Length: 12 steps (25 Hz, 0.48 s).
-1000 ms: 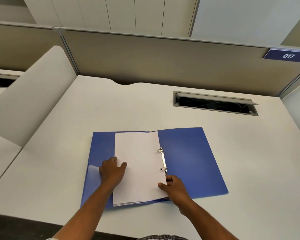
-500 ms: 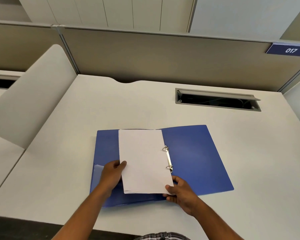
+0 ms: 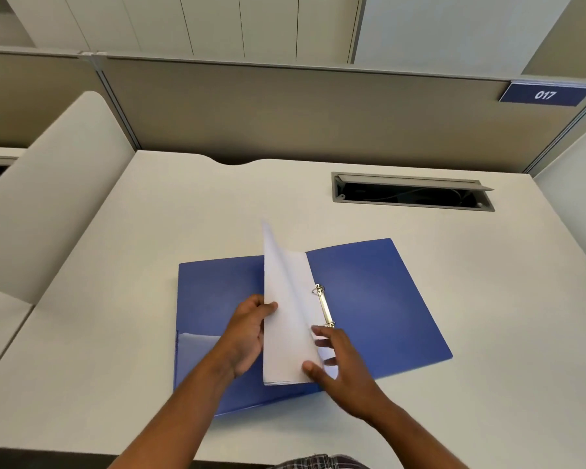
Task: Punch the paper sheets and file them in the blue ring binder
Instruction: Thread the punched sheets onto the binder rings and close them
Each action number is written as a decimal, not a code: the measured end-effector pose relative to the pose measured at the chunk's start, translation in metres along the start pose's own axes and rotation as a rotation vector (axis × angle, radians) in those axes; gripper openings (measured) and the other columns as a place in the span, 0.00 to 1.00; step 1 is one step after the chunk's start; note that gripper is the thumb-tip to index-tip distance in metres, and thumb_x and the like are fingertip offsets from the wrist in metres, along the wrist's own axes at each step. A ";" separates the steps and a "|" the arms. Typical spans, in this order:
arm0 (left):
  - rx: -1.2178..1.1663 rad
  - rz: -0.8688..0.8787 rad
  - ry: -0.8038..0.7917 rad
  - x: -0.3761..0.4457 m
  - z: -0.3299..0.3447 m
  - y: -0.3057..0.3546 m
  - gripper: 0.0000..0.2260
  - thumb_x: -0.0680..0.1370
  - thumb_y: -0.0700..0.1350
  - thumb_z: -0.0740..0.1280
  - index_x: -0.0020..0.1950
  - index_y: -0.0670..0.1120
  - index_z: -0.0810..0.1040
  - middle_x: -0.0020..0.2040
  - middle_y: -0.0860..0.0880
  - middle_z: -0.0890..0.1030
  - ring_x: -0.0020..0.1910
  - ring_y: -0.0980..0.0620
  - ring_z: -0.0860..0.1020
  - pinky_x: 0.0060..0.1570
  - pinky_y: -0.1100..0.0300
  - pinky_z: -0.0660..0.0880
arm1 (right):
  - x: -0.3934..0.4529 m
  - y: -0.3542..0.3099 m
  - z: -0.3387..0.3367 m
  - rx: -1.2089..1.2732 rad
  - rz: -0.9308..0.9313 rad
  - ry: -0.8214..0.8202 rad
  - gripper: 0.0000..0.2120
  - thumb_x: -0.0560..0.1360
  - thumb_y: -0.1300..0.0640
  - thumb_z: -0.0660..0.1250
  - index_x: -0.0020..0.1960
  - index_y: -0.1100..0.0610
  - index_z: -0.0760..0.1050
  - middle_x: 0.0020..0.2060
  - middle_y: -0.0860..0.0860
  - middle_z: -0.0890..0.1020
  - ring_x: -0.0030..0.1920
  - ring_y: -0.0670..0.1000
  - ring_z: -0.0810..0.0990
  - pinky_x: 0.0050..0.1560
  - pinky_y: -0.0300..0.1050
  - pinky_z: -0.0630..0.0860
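Left hand [image 3: 247,333] grips the free long edge of the paper sheets [image 3: 286,319], fingers curled round it, and holds the stack steeply tilted; right hand [image 3: 339,363] pinches the near corner by the spine, apparently to steady it at the metal rings [image 3: 325,306]. Sheets plain white, slightly fanned, over the open blue ring binder [image 3: 369,299] lying flat on the table [image 3: 183,214]; punch holes not discernible.

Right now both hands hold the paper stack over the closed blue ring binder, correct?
Not quite: the blue ring binder lies open flat on the desk, as the head view shows. The left hand and right hand do hold the paper stack over it.
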<state>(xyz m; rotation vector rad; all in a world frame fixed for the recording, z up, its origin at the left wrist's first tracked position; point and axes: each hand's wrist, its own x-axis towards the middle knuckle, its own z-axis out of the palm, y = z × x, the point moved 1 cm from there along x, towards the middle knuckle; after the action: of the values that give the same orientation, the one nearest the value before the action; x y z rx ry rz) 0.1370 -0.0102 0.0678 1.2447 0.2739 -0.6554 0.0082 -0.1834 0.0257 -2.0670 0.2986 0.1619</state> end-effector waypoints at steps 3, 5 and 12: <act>-0.011 -0.010 -0.076 0.002 0.033 -0.007 0.03 0.80 0.41 0.66 0.47 0.43 0.74 0.47 0.43 0.85 0.45 0.48 0.84 0.44 0.54 0.80 | -0.001 -0.001 -0.003 -0.072 -0.073 -0.004 0.51 0.62 0.24 0.74 0.76 0.33 0.52 0.67 0.28 0.67 0.65 0.37 0.74 0.59 0.30 0.76; -0.041 -0.013 -0.142 0.004 0.050 -0.013 0.03 0.80 0.42 0.67 0.49 0.43 0.74 0.50 0.43 0.85 0.47 0.48 0.84 0.46 0.54 0.81 | -0.003 0.007 -0.011 -0.158 -0.043 0.097 0.57 0.62 0.27 0.75 0.80 0.42 0.49 0.67 0.33 0.65 0.60 0.41 0.74 0.59 0.36 0.78; 0.358 -0.013 -0.194 0.007 0.093 -0.053 0.14 0.80 0.59 0.61 0.58 0.53 0.79 0.58 0.52 0.82 0.58 0.50 0.80 0.59 0.55 0.76 | -0.006 0.046 -0.052 0.082 0.137 0.225 0.22 0.79 0.52 0.72 0.67 0.43 0.65 0.56 0.40 0.78 0.54 0.48 0.81 0.54 0.46 0.85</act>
<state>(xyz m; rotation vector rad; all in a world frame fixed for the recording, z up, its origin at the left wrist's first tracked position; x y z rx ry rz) 0.0966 -0.1086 0.0526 1.5072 0.0015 -0.8563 -0.0105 -0.2498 0.0140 -1.9858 0.5762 -0.0012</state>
